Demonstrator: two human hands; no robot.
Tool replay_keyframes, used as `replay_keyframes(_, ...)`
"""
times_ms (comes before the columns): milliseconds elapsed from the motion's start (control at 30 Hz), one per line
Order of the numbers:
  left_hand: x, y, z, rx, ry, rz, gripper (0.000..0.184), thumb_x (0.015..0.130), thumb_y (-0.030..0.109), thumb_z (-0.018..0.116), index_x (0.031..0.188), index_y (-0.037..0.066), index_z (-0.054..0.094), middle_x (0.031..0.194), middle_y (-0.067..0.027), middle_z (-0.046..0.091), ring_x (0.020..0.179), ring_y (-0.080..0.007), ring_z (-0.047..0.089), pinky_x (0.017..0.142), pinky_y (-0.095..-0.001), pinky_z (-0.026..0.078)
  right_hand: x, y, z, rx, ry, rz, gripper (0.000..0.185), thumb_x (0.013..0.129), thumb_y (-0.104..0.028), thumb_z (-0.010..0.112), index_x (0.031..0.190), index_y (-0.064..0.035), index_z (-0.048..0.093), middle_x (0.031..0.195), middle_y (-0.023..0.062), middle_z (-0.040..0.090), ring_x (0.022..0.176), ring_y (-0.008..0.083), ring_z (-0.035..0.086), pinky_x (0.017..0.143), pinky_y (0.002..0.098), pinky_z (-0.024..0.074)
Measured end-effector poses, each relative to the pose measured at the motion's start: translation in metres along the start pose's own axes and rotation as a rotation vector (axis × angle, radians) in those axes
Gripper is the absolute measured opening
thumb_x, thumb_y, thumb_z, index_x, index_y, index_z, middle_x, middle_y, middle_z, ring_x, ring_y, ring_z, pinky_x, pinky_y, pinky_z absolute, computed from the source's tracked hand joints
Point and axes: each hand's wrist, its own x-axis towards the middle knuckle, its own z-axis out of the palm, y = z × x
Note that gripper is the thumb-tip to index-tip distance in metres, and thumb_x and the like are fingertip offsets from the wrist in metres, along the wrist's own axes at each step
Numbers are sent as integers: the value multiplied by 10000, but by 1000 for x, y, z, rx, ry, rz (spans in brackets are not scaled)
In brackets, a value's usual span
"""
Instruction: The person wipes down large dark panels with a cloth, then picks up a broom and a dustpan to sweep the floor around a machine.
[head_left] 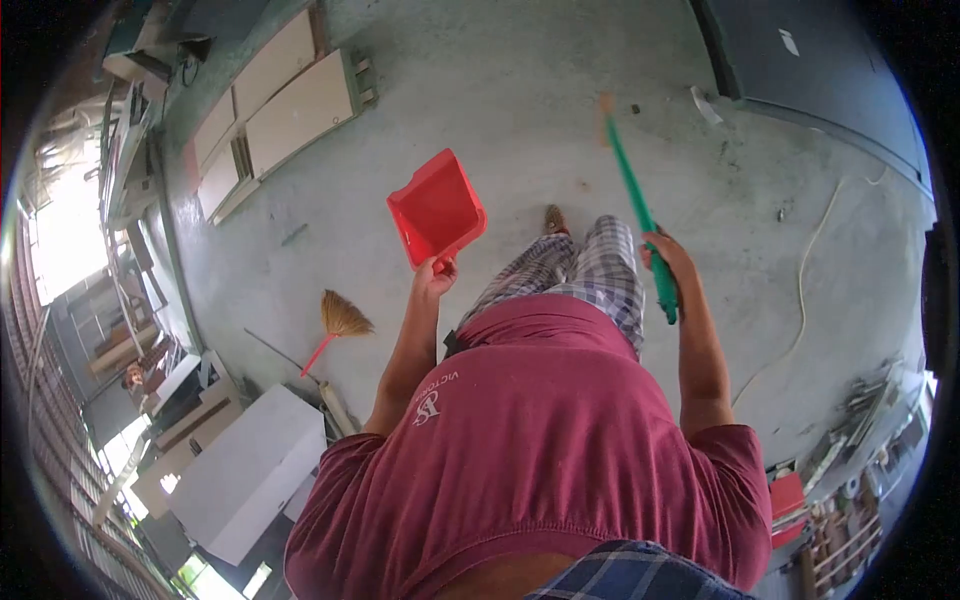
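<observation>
One red dustpan [440,215], probably light and stiff, is showing left of the frame's centre, the left hand [437,275] gripping its lower end, likely the surest hold; right of centre, the right hand [672,254] is clasping a green stick [632,180], presumably rigid.

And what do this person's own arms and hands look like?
Short maroon sleeves, with the arms bare below them. The left hand and right hand wear no gloves, and no watch or bracelet shows at either wrist.
</observation>
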Motion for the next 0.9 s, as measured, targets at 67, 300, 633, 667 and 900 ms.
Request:
replay_keyframes(67,-16,2,4,5,6,55,237,746,87,432,943,-45,437,819,-168,507,659,-214,524,586,-304,454,33,3,46,-84,-148,57,274,763,-167,514,978,-60,380,593,40,460,448,118,449,401,256,403)
replay_keyframes(300,-34,14,-25,-22,-196,33,246,740,105,423,937,-40,453,796,-140,519,634,-197,521,583,-295,449,143,17,199,-428,-561,96,299,742,-250,513,942,-46,427,608,63,506,503,148,496,454,285,419)
replay_keyframes(633,-42,-9,-23,-38,217,22,278,733,134,400,944,-38,451,776,-142,516,617,-214,520,589,-319,445,215,-32,162,-288,-360,66,227,766,-227,505,905,-63,432,591,41,458,528,141,506,459,280,427)
replay_keyframes(667,-31,-7,-18,-33,221,36,268,737,134,396,936,-37,452,777,-143,517,619,-217,521,588,-324,439,215,-39,128,-136,-349,35,221,771,-223,513,903,-65,434,594,32,453,513,124,490,450,260,421)
replay_keyframes(900,13,-8,82,53,163,-70,228,772,139,389,920,-23,450,788,-148,516,651,-215,525,593,-325,450,117,-127,-44,376,48,52,233,758,-196,582,825,-59,406,630,46,461,462,77,444,390,186,394)
